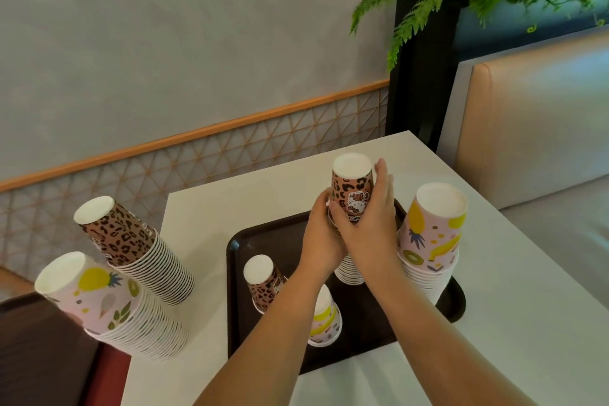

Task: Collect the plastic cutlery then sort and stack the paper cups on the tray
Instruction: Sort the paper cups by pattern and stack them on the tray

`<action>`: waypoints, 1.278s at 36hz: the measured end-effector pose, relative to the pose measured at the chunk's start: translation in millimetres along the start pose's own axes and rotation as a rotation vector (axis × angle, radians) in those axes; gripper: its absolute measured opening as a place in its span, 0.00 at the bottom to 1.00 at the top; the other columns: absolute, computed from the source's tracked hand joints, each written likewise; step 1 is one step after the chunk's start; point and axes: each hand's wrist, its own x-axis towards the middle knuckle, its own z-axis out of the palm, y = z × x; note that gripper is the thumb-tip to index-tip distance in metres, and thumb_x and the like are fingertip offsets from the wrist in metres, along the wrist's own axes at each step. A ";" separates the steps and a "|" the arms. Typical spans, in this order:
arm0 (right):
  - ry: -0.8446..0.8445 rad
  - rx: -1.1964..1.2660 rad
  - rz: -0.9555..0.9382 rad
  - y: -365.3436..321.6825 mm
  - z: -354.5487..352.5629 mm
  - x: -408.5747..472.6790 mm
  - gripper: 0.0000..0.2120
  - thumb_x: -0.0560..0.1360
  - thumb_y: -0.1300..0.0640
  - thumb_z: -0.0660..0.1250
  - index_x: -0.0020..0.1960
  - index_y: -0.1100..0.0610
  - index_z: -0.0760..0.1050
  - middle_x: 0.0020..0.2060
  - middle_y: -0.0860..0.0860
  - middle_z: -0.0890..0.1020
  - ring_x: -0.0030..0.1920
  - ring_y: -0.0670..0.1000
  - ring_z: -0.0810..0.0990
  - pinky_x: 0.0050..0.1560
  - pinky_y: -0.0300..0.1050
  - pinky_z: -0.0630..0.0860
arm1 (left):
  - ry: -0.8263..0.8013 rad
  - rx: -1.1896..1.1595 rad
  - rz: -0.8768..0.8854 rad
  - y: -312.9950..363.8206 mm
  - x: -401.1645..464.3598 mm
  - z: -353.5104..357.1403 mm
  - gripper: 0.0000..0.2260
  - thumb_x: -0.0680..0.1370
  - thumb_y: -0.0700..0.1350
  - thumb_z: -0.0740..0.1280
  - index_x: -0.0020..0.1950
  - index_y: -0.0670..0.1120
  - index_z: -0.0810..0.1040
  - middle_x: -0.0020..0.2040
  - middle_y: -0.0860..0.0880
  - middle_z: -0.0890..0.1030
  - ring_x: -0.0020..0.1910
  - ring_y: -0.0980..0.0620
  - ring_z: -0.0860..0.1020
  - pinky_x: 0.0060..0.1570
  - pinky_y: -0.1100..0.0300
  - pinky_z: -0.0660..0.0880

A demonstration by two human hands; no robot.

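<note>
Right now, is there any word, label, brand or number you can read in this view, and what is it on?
No text reads clearly.
Leopard cup on the tray, gripped by both hands (left, right): a dark band of lettering under the cartoon cat, cut off by fingers and blurred, unreadable.
Tall leopard stack off the tray: small pale marks, too small.
Fruit-print cups: pictures only.

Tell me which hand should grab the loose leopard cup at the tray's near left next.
Left. The left hand is nearer the loose leopard cup; the right hand sits on the stack's far side, so it would cross over.
</note>
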 end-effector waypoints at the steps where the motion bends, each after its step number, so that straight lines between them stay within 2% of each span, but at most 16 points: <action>1: 0.007 -0.002 -0.020 -4.5 -2.8 -3.9 0.43 0.72 0.54 0.69 0.76 0.49 0.44 0.75 0.50 0.54 0.76 0.51 0.49 0.74 0.57 0.56 | 0.003 -0.062 -0.025 -0.3 -5.9 -2.8 0.22 0.77 0.38 0.65 0.70 0.45 0.64 0.64 0.50 0.73 0.60 0.63 0.74 0.57 0.66 0.73; 2: 0.017 0.006 -0.055 -9.7 -5.8 -8.1 0.42 0.73 0.53 0.68 0.75 0.47 0.43 0.76 0.47 0.52 0.76 0.49 0.46 0.74 0.56 0.54 | 0.016 -0.059 -0.028 -2.6 -12.4 -5.6 0.30 0.75 0.40 0.69 0.73 0.48 0.60 0.69 0.50 0.68 0.67 0.58 0.69 0.64 0.61 0.69; 4: 0.047 0.053 -0.160 -20.1 -11.1 -17.6 0.39 0.74 0.55 0.67 0.73 0.45 0.44 0.74 0.42 0.51 0.76 0.48 0.46 0.74 0.55 0.55 | 0.122 -0.068 0.016 -7.1 -27.9 -14.4 0.36 0.71 0.45 0.73 0.73 0.51 0.58 0.72 0.54 0.63 0.71 0.57 0.63 0.69 0.60 0.64; 8: 0.072 0.119 -0.337 -34.5 -9.7 -36.8 0.27 0.74 0.57 0.66 0.70 0.51 0.61 0.71 0.48 0.62 0.74 0.48 0.57 0.72 0.50 0.62 | 0.391 -0.012 0.234 -7.9 -62.9 -40.6 0.27 0.72 0.41 0.70 0.66 0.55 0.63 0.65 0.55 0.67 0.65 0.57 0.68 0.62 0.71 0.65; 12: -0.026 0.157 -0.402 -50.5 2.5 -62.2 0.19 0.73 0.61 0.66 0.64 0.56 0.69 0.62 0.51 0.73 0.65 0.42 0.67 0.65 0.30 0.61 | 0.603 0.073 0.362 -12.6 -96.5 -77.5 0.21 0.70 0.43 0.65 0.61 0.51 0.65 0.59 0.55 0.68 0.59 0.50 0.70 0.58 0.60 0.69; 17: -0.206 0.168 -0.407 -71.2 34.6 -99.8 0.15 0.73 0.60 0.66 0.60 0.56 0.72 0.55 0.48 0.76 0.57 0.31 0.68 0.57 0.23 0.64 | 0.821 0.179 0.373 -31.5 -128.4 -129.8 0.19 0.71 0.46 0.64 0.61 0.46 0.66 0.60 0.49 0.68 0.62 0.53 0.65 0.65 0.57 0.60; 20: -0.318 0.183 -0.410 -84.2 56.7 -118.6 0.17 0.73 0.58 0.66 0.61 0.56 0.72 0.55 0.47 0.76 0.57 0.32 0.69 0.56 0.23 0.65 | 0.927 0.201 0.286 -49.8 -140.1 -161.0 0.24 0.69 0.47 0.65 0.63 0.43 0.65 0.63 0.46 0.65 0.65 0.46 0.62 0.68 0.49 0.59; 22: -0.405 0.166 -0.406 -91.6 71.5 -128.3 0.18 0.73 0.57 0.66 0.62 0.56 0.71 0.57 0.47 0.75 0.57 0.34 0.68 0.57 0.22 0.64 | 0.964 0.168 0.213 -61.8 -147.4 -179.6 0.28 0.68 0.47 0.66 0.65 0.41 0.64 0.65 0.42 0.64 0.65 0.46 0.60 0.67 0.52 0.61; 25: -0.522 0.128 -0.386 -101.9 94.0 -140.5 0.20 0.74 0.56 0.67 0.64 0.54 0.68 0.60 0.46 0.72 0.57 0.33 0.65 0.56 0.19 0.59 | 0.919 0.139 0.085 -82.5 -154.0 -203.9 0.34 0.66 0.45 0.70 0.68 0.38 0.62 0.68 0.39 0.62 0.67 0.48 0.60 0.67 0.66 0.54; 28: -0.614 0.105 -0.357 -112.4 117.7 -151.0 0.25 0.74 0.54 0.67 0.68 0.53 0.64 0.64 0.48 0.69 0.59 0.34 0.64 0.55 0.16 0.56 | 0.742 0.041 -0.064 -112.7 -154.4 -222.1 0.39 0.66 0.41 0.77 0.71 0.43 0.60 0.70 0.44 0.61 0.70 0.47 0.60 0.65 0.56 0.62; 30: -0.652 0.097 -0.329 -118.7 133.5 -156.6 0.29 0.73 0.54 0.68 0.70 0.54 0.61 0.67 0.49 0.67 0.63 0.39 0.65 0.55 0.16 0.54 | 0.635 -0.018 -0.100 -131.5 -153.6 -230.6 0.39 0.65 0.42 0.77 0.71 0.46 0.61 0.69 0.47 0.63 0.69 0.47 0.63 0.64 0.55 0.65; 33: -0.680 0.110 -0.258 -128.5 153.4 -163.2 0.34 0.71 0.51 0.70 0.72 0.52 0.58 0.69 0.48 0.66 0.67 0.45 0.65 0.58 0.26 0.59 | 0.521 -0.138 -0.146 -144.7 -152.4 -237.1 0.36 0.66 0.39 0.77 0.69 0.53 0.64 0.68 0.49 0.67 0.67 0.50 0.68 0.60 0.58 0.69; 35: -0.685 0.145 -0.187 -133.7 165.4 -167.0 0.37 0.70 0.49 0.72 0.72 0.50 0.57 0.69 0.46 0.66 0.68 0.45 0.66 0.60 0.32 0.63 | 0.469 -0.176 -0.162 -153.6 -150.3 -238.9 0.36 0.65 0.37 0.77 0.65 0.58 0.63 0.68 0.50 0.70 0.66 0.51 0.71 0.62 0.53 0.72; 39: -0.640 0.134 -0.115 -135.5 188.1 -173.7 0.40 0.67 0.46 0.74 0.72 0.49 0.57 0.67 0.45 0.68 0.66 0.45 0.68 0.62 0.38 0.69 | 0.418 -0.195 -0.164 -170.4 -146.4 -240.4 0.37 0.65 0.35 0.77 0.66 0.57 0.63 0.67 0.50 0.71 0.65 0.51 0.71 0.62 0.49 0.74; 43: -0.593 0.109 -0.079 -127.6 202.1 -175.2 0.39 0.65 0.48 0.76 0.70 0.51 0.61 0.63 0.47 0.71 0.63 0.46 0.70 0.57 0.35 0.71 | 0.398 -0.274 -0.115 -174.4 -139.4 -238.2 0.28 0.71 0.32 0.71 0.66 0.51 0.67 0.61 0.53 0.75 0.62 0.53 0.73 0.45 0.67 0.77; 46: -0.578 0.123 -0.017 -122.5 208.7 -177.6 0.37 0.63 0.50 0.76 0.67 0.51 0.62 0.59 0.47 0.74 0.60 0.47 0.73 0.55 0.37 0.73 | 0.369 -0.334 -0.130 -178.8 -137.3 -239.9 0.20 0.76 0.36 0.66 0.66 0.51 0.69 0.62 0.48 0.76 0.63 0.48 0.74 0.44 0.61 0.79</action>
